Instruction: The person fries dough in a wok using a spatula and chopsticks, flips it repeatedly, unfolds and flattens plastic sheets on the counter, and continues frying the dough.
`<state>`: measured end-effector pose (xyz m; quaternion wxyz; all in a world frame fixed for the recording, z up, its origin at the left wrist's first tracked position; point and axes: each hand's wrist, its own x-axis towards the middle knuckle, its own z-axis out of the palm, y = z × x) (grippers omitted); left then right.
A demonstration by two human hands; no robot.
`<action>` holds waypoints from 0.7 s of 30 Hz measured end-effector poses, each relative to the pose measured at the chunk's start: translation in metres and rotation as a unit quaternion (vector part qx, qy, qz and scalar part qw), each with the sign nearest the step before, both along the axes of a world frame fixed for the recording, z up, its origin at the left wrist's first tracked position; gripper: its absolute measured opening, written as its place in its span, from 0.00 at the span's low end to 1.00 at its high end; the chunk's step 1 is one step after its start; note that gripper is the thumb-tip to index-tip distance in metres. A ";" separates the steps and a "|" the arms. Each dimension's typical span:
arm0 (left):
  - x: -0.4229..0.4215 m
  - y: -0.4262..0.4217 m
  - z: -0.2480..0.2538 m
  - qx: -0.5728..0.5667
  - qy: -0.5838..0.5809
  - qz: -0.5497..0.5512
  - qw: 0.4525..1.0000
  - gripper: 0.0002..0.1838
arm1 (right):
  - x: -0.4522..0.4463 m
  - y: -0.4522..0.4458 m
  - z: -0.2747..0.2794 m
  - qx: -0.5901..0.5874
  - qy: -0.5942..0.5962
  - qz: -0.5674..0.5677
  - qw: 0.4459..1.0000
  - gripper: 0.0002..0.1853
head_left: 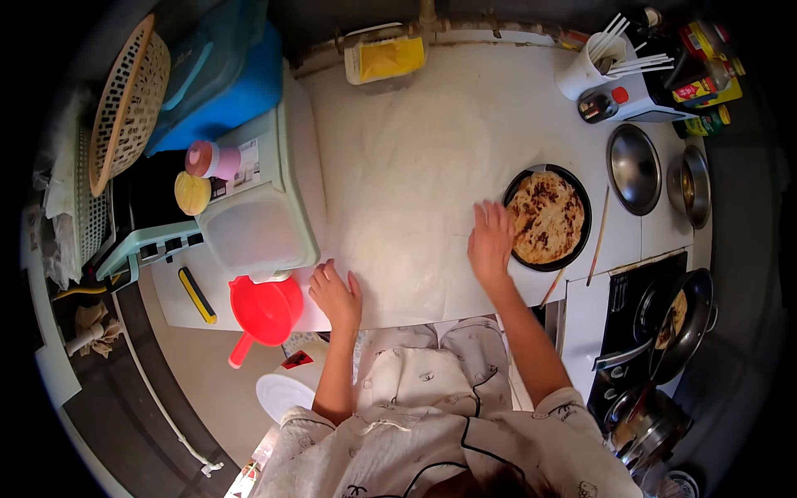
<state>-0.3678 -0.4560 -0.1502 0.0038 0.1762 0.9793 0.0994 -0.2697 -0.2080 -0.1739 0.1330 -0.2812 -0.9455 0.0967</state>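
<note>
Your left hand (335, 296) loosely open at counter's (407, 191) front edge, beside red scoop (267, 310). Your right hand (491, 236) open at black pan's (588, 232) left rim; contact unclear. Flatbread (545, 217) inside pan, near counter's front edge.

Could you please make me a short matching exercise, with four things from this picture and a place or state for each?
Column one
1. flatbread in the round pan
2. red scoop
3. right hand
4. white cup

Column two
A. holding white sticks
B. at the pan's left side in the picture
C. beside the left hand
D. browned in patches

Pairs: 1-D, 2-C, 3-B, 4-A
</note>
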 end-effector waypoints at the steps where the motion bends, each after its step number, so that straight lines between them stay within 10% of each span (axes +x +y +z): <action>1: 0.001 0.007 0.004 0.046 0.011 -0.027 0.998 0.20 | -0.010 0.014 -0.005 0.067 -0.022 0.013 0.997 0.17; 5: -0.009 0.062 0.000 0.236 -0.050 -0.102 0.965 0.16 | -0.021 0.051 -0.037 0.147 -0.107 0.087 0.979 0.13; 8: -0.037 0.116 -0.016 0.301 -0.069 -0.127 0.943 0.15 | -0.025 0.077 -0.023 -0.039 -0.136 0.100 0.985 0.08; 11: -0.062 0.156 -0.028 0.363 -0.172 -0.032 0.915 0.21 | -0.038 0.092 0.014 -0.072 0.169 0.078 0.980 0.05; 19: -0.139 0.191 0.002 0.280 0.025 -0.302 0.911 0.18 | -0.061 0.124 0.099 -0.401 0.317 0.005 0.859 0.09; 21: -0.149 0.186 0.033 0.449 -0.276 -0.217 0.822 0.11 | -0.058 0.137 0.123 -0.442 0.329 -0.027 0.834 0.10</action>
